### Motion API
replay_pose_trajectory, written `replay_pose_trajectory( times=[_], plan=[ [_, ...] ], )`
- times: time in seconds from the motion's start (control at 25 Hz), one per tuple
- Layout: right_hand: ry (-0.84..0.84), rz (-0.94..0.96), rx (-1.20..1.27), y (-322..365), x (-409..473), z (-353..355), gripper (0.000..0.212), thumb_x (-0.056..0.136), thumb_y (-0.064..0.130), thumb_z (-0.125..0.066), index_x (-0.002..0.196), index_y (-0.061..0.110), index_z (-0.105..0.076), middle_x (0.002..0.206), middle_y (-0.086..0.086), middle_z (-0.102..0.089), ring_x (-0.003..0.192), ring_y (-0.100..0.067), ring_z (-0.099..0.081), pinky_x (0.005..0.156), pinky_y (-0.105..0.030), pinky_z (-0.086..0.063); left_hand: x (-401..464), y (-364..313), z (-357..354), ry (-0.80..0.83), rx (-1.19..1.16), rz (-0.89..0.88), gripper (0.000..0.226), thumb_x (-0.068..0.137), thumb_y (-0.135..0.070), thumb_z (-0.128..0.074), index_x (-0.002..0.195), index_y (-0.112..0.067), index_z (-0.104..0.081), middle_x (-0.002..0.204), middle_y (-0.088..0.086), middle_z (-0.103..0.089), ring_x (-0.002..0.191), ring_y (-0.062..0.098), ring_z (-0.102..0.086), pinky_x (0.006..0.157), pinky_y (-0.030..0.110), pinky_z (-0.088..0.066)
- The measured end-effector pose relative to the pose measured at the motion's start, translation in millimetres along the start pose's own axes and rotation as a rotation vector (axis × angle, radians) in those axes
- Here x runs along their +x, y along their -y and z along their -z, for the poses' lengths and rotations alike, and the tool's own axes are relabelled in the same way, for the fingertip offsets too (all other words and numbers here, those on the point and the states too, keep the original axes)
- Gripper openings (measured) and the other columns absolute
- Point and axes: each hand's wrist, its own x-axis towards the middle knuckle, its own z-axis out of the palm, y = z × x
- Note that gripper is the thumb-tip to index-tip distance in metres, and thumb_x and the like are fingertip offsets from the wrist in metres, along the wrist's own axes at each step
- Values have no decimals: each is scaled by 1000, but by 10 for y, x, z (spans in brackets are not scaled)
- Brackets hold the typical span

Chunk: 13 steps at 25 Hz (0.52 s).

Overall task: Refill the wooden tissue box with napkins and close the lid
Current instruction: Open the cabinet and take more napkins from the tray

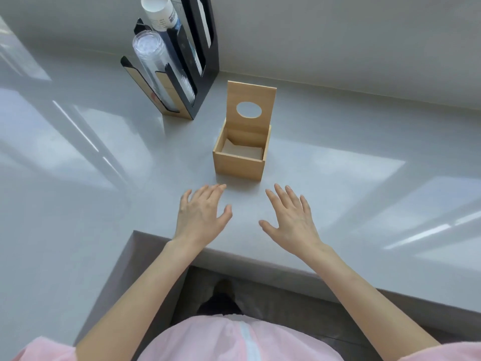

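A small wooden tissue box [238, 165] stands on the grey counter, a little beyond my hands. Its lid [250, 106], with an oval hole, is hinged at the back and stands upright and open. A low layer of white napkins [242, 151] lies at the bottom of the box. My left hand [201, 214] hovers palm down just in front of the box's left corner, fingers spread, holding nothing. To the right, my right hand [291, 217] is in front of the box's right side, also spread and empty.
A black and wood cup dispenser [179, 74] with stacked clear and white cups stands at the back left against the wall. The grey counter [364, 165] wraps around in an L shape; its near edge [234, 252] runs under my wrists.
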Motion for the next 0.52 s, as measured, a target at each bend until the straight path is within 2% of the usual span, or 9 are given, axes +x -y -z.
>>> replay_pose_trajectory(
  times=[0.16, 0.28, 0.44, 0.52],
  plan=[
    [49, 36, -34, -48, -354, -119, 65, 94, 41, -39, 148, 24, -6, 160, 1, 1, 147, -20, 7, 119, -42, 4, -480, -67, -147, 60, 47, 96, 56, 91, -43, -33, 142, -20, -31, 152, 0, -32, 143, 17, -21, 116, 42, -11],
    [108, 78, -39, -43, -568, -238, 68, 93, 44, -39, 148, 24, -4, 160, 0, 0, 147, -21, 6, 119, -43, 3, -804, -128, -232, 79, 56, 144, 64, 86, -50, -21, 143, -21, -29, 153, 0, -29, 144, 17, -18, 116, 42, -10],
    [132, 122, -46, 4, -790, -347, 68, 93, 45, -40, 148, 25, -6, 160, 0, -1, 147, -22, 5, 119, -43, 2, -1144, -198, -300, 106, 48, 205, 59, 90, -47, -27, 144, -22, -25, 155, -1, -25, 145, 16, -14, 117, 42, -4],
    [134, 124, -43, 29, -899, -378, 68, 92, 44, -40, 148, 24, -7, 160, -1, -1, 147, -22, 5, 119, -43, 2, -1286, -216, -320, 116, 62, 217, 65, 87, -50, -18, 145, -22, -23, 155, -2, -23, 145, 15, -12, 117, 42, -3]
  ],
)
